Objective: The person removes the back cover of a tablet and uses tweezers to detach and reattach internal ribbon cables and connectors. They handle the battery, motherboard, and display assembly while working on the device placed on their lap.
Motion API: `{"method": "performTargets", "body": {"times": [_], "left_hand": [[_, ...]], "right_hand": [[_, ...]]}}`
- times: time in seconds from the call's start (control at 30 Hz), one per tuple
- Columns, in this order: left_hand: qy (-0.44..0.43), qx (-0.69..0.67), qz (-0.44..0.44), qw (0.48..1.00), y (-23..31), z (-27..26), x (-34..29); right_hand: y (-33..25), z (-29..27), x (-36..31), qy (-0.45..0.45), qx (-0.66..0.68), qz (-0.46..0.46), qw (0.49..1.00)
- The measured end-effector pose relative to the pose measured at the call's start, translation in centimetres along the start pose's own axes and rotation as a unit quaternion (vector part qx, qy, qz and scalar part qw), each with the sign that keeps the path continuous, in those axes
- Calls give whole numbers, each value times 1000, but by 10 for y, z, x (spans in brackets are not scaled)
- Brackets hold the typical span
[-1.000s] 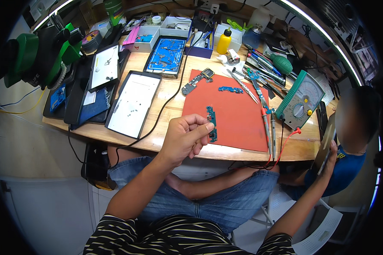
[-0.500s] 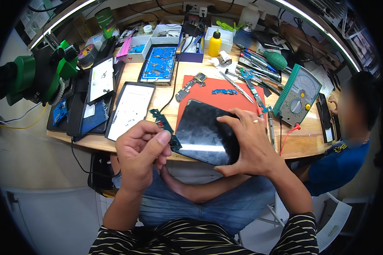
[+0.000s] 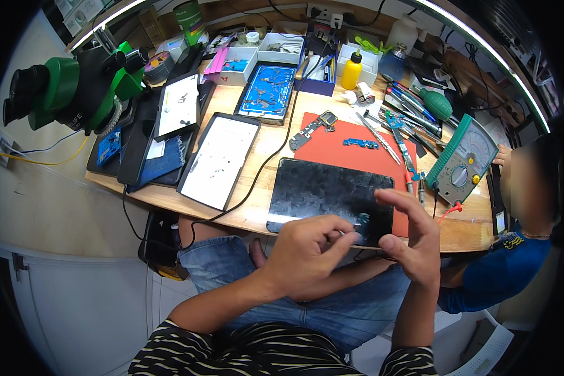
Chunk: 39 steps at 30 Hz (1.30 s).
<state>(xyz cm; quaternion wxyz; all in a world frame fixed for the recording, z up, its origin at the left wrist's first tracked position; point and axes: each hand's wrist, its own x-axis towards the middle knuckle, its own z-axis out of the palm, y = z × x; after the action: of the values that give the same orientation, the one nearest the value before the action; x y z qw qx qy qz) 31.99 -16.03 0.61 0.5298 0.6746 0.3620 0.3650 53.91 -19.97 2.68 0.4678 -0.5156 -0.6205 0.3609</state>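
A black glass-fronted tablet (image 3: 316, 188) lies on the table and partly on an orange-red mat (image 3: 332, 156), with smudges and a bright streak across its glass. Over its near edge, my left hand (image 3: 310, 254) is closed in a pinch; whatever sits between its fingertips is hidden. Beside the tablet's right corner, my right hand (image 3: 417, 238) has its index finger raised and curved, its thumb against a thin strip (image 3: 370, 247) seen edge-on that reaches toward my left fingers. A small greenish reflection shows in the glass above the strip. A small blue circuit board (image 3: 360, 143) rests on the mat.
White-lined trays (image 3: 218, 160) and a green microscope (image 3: 66, 91) stand left. Tweezers (image 3: 379, 139), a green multimeter (image 3: 460, 163) and a yellow bottle (image 3: 351, 71) are farther right and back. A black cable (image 3: 282, 144) crosses the table. Another person (image 3: 514, 269) sits at right.
My left hand has moved right, to the tablet's near edge; the dark green board it held no longer shows face-on. My right hand has come off the tablet's top. The view has turned.
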Motion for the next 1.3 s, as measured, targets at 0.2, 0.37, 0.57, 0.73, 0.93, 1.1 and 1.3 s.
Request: {"method": "performTargets", "body": {"times": [0.2, 0.37, 0.57, 0.73, 0.93, 1.1, 1.3], "left_hand": [[-48, 46, 72, 995, -2, 36, 2], [-183, 188, 103, 959, 6, 23, 12], [-194, 464, 117, 857, 21, -58, 40], [-242, 540, 56, 804, 19, -89, 54], [-269, 474, 27, 838, 19, -94, 63], [-265, 492, 15, 829, 27, -90, 62], [-266, 511, 9, 818, 35, -87, 63]], "right_hand": [[20, 27, -58, 146, 231, 91, 958], [30, 18, -64, 178, 232, 93, 952], [35, 0, -68, 235, 234, 100, 938], [44, -6, -73, 264, 203, 129, 934], [46, -2, -80, 254, 226, 154, 928], [46, -3, -82, 244, 209, 156, 934], [46, 3, -79, 237, 213, 165, 933]]}}
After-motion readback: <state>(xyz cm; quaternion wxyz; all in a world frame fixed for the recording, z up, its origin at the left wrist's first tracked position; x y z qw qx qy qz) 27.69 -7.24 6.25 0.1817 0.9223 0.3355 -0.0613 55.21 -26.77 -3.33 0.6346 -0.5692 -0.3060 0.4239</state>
